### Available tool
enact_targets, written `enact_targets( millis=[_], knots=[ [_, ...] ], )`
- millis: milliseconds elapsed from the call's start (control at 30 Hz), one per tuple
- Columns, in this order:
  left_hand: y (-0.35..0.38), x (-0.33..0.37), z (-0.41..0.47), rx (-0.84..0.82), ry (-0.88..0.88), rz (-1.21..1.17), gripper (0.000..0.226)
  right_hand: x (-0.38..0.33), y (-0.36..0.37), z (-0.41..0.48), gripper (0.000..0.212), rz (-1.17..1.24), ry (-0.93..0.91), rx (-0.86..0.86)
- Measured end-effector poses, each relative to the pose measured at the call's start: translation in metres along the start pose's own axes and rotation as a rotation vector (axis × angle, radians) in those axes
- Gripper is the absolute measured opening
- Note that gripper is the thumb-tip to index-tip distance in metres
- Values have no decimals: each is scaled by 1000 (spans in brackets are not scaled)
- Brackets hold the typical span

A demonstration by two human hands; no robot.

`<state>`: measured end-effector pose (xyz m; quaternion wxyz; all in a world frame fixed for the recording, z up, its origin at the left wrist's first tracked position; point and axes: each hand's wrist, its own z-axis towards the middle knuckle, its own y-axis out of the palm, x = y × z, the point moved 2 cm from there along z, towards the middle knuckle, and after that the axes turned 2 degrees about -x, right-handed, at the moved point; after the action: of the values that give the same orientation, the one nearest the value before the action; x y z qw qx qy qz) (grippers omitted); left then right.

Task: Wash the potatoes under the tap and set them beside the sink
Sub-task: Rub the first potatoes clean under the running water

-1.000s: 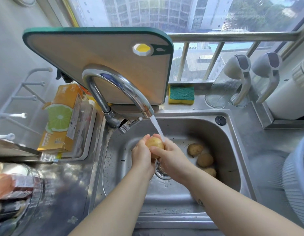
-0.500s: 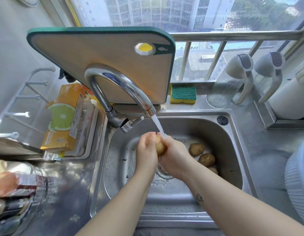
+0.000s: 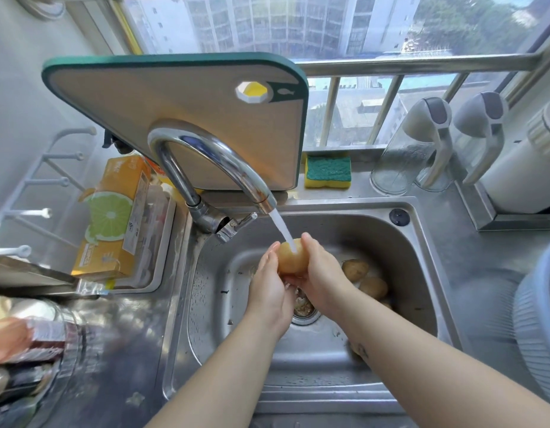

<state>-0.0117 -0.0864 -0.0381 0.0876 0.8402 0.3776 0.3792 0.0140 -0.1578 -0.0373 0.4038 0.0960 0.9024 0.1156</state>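
Note:
Over the middle of the steel sink (image 3: 422, 273), a wet yellow potato (image 3: 290, 261) is held between my left hand (image 3: 269, 288) and my right hand (image 3: 321, 278). Both hands curl round it from either side. Water (image 3: 283, 231) streams from the chrome tap (image 3: 206, 162) onto the potato's top. Behind my right hand, other brown potatoes (image 3: 355, 270) lie on the sink floor at the right, partly hidden by my wrist. The drain strainer (image 3: 303, 307) sits under my hands.
A green-edged cutting board (image 3: 187, 118) leans behind the tap. A yellow-green sponge (image 3: 327, 171) lies on the ledge. Two clear jugs (image 3: 422, 149) and a white canister (image 3: 530, 168) stand right. An orange box (image 3: 113, 214) sits in a tray left. A ribbed basin (image 3: 539, 319) stands far right.
My hands have turned the potato under the stream, so more of it shows between them now. The other potatoes have not moved.

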Motion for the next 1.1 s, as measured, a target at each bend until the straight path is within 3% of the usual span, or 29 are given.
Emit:
enact_targets(
  millis=[67,300,400,533,667,733,933,1100],
  knots=[
    [-4,0,-5,-48,78,92,28,0,1,2,38,108,117,12],
    [-18,6,-11,-138,399,666,21,0,6,-10,39,42,251,-41],
    [-15,6,-4,-35,457,638,13,-1,5,-15,39,-70,182,-127],
    [-6,9,6,89,172,233,31,-6,1,-23,26,-263,-85,-268],
    [-1,15,6,164,-47,144,35,-3,-4,-21,31,-480,-276,-384],
    [-2,17,5,170,-57,167,35,-3,-6,-21,32,-471,-236,-394],
    [-10,13,1,192,129,350,31,-7,2,-24,17,-59,140,-241],
    [-16,23,5,190,-18,263,36,-10,-4,-24,21,20,189,-404]
  ],
)
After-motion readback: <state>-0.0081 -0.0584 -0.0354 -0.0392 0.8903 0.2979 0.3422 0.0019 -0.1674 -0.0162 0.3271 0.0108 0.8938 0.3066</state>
